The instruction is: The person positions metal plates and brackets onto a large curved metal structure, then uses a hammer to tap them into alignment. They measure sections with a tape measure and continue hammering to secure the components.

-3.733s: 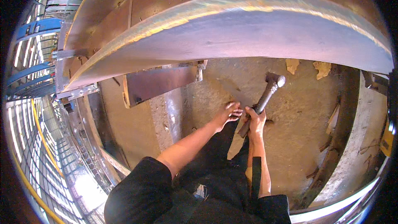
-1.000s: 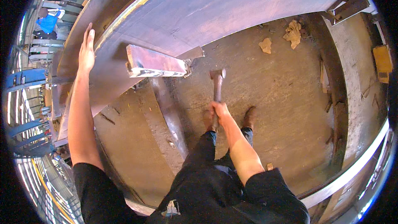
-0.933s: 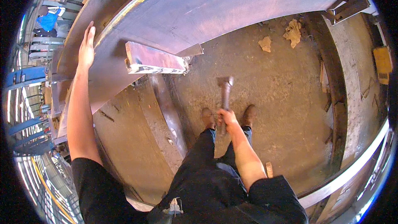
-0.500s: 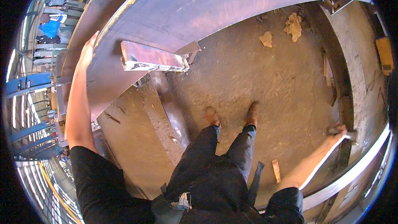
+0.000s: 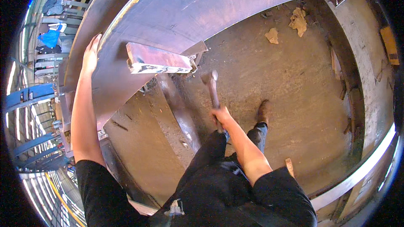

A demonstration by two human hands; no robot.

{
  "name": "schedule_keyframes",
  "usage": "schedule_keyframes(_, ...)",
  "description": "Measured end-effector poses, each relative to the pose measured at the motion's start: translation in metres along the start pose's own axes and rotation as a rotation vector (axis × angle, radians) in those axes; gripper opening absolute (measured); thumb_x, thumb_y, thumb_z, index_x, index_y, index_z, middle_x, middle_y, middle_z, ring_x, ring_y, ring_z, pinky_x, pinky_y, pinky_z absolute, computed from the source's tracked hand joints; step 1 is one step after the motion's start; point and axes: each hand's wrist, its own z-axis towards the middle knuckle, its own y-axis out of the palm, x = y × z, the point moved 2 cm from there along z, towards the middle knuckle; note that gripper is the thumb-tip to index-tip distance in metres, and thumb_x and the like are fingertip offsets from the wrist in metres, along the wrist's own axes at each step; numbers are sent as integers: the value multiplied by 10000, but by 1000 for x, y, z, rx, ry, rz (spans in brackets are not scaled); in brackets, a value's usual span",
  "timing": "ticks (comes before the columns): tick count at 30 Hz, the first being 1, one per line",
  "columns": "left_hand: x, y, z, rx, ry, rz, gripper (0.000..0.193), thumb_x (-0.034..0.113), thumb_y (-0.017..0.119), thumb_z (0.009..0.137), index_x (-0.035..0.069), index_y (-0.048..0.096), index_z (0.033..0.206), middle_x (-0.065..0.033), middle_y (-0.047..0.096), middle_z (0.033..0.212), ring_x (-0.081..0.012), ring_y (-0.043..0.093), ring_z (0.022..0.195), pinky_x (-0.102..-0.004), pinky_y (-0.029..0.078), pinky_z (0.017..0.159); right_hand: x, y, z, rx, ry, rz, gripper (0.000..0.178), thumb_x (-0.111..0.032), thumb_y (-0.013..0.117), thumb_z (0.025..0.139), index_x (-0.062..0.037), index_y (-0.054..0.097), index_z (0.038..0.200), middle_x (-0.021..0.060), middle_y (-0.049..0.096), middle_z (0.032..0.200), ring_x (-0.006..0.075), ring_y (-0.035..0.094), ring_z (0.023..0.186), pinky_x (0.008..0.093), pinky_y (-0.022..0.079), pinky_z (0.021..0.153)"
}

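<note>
Gripping a hammer (image 5: 213,89), right hand (image 5: 221,116) curled tight, left hand (image 5: 90,56) (fingers extended), at edge of metal plate (image 5: 202,12)

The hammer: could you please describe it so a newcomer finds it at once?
Find the large metal plate across the top. Below it in view, the right hand grips the hammer. Unlike the short beam at its upper left, it has a blunt head and slim handle.
</note>
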Motion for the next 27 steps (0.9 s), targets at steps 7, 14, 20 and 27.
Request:
schedule_keyframes(7,-28,-17,9,-68,-143,-29,581,510,432,979,111,570,1379,-104,549,1414,-236,476,1320,-369,355,1079,83,-184,-116,367,205,335,148,-149,713,806,-69,612,877,31,538,672,165,497,513,331,420,458)
schedule_keyframes(14,-24,-31,-4,-104,-189,-31,577,512,424,988,142,531,1417,-86,533,1420,-225,473,1303,-461,355,1066,-69,-445,-293,1216,-633,527,248,-351,690,834,-139,592,919,-1,526,700,175,512,627,360,406,530)
schedule_keyframes(20,-55,-18,14,-55,-157,0,575,519,410,999,115,562,1379,-88,589,1326,-228,524,1227,-443,369,1056,-242,-408,-258,1263,-1131,800,372,-356,612,867,-25,609,1038,120,626,931,287,593,928,434,485,828)
schedule_keyframes(27,-2,-7,24,-87,-97,82,562,439,396,1015,8,588,1319,-151,613,1297,-239,528,1249,-341,374,1058,-79,11,115,-28,-213,266,172,-222,647,819,-62,645,755,64,574,591,176,501,481,392,444,476)
